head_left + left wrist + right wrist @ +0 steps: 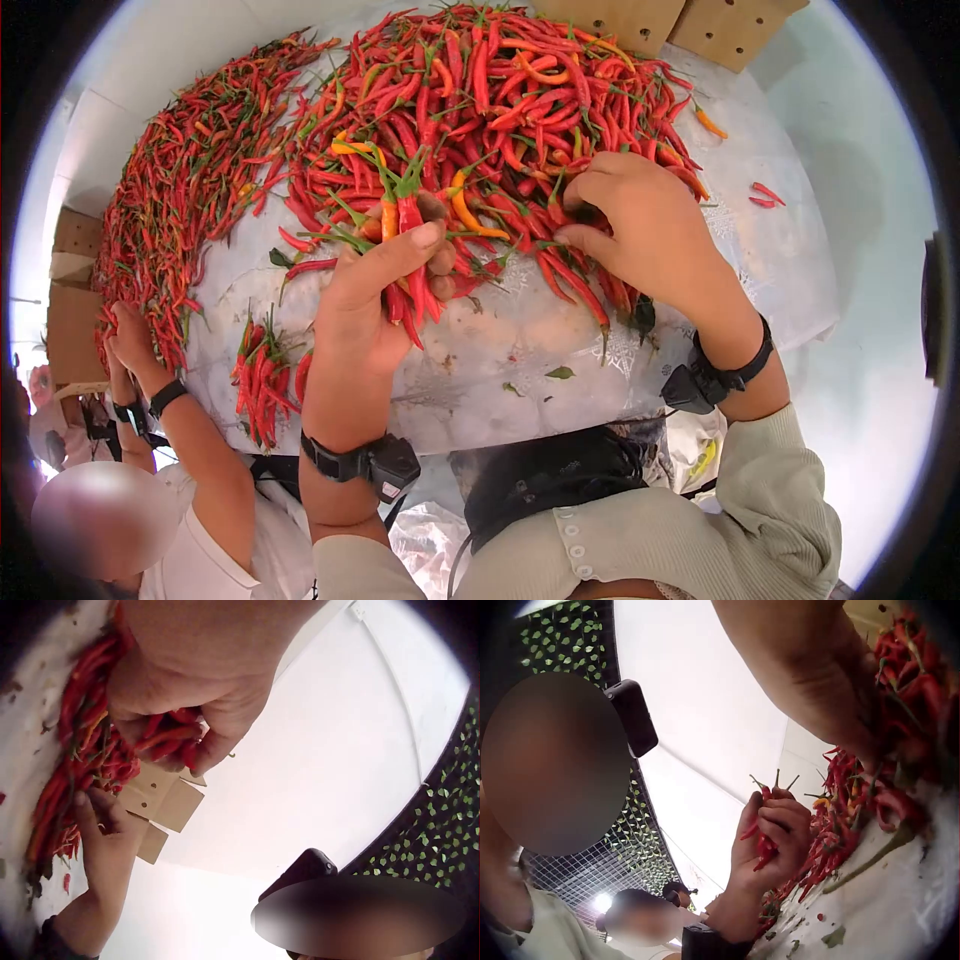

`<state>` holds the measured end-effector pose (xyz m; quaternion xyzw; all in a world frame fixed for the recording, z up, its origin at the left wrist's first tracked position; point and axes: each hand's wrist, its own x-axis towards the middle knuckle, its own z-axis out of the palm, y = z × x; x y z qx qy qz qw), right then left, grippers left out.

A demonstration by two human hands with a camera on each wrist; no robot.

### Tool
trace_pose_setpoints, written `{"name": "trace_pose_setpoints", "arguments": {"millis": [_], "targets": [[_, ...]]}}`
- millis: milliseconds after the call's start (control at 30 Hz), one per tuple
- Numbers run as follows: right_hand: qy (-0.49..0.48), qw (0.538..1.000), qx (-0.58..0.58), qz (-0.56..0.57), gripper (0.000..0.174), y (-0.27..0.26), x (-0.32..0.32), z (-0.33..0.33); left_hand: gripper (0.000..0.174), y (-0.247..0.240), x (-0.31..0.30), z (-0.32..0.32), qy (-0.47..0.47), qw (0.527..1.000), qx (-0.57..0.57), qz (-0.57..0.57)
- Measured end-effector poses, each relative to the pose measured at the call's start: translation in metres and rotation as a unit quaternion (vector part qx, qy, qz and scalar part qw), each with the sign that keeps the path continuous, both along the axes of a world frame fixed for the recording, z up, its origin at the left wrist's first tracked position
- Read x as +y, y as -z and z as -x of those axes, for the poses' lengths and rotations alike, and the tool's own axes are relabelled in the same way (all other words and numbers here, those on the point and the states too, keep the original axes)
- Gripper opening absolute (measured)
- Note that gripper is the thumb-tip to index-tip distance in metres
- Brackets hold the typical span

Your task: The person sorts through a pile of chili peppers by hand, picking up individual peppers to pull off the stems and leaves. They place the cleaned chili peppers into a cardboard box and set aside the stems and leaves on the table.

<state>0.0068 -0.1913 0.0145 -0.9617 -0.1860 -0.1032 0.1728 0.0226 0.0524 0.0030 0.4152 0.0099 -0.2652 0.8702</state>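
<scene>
Left hand: lifted at the heap's near edge, thumb and curled fingers wrapped round a bunch of slim red chilli peppers, green stems up.
Right hand: wrist bent down, fingers curled into the heaped pile of red and orange chillies on the white patterned tablecloth. Whether they pinch one cannot be told.
Doing it well: probably by picking at the stem and lining the stems up with the bunch.

Chilli heap on table, boxes behind it, smaller bunch front left
</scene>
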Motion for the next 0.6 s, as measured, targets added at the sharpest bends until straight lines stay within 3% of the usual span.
{"name": "trace_pose_setpoints", "arguments": {"millis": [400,500,600], "targets": [[-0.043,0.999,-0.015,-0.007,0.018,0.002,0.004,0.003,0.029,0.001,-0.009,0.0,0.008,0.999,-0.005,-0.039],[-0.073,0.97,0.04,-0.229,0.022,-0.007,0.011,0.004,0.026,0.002,-0.01,-0.002,-0.005,0.999,0.001,-0.046],[-0.039,0.867,0.204,-0.453,0.032,-0.005,0.016,0.006,0.025,0.006,-0.01,-0.004,0.012,0.998,-0.033,-0.052]]}}
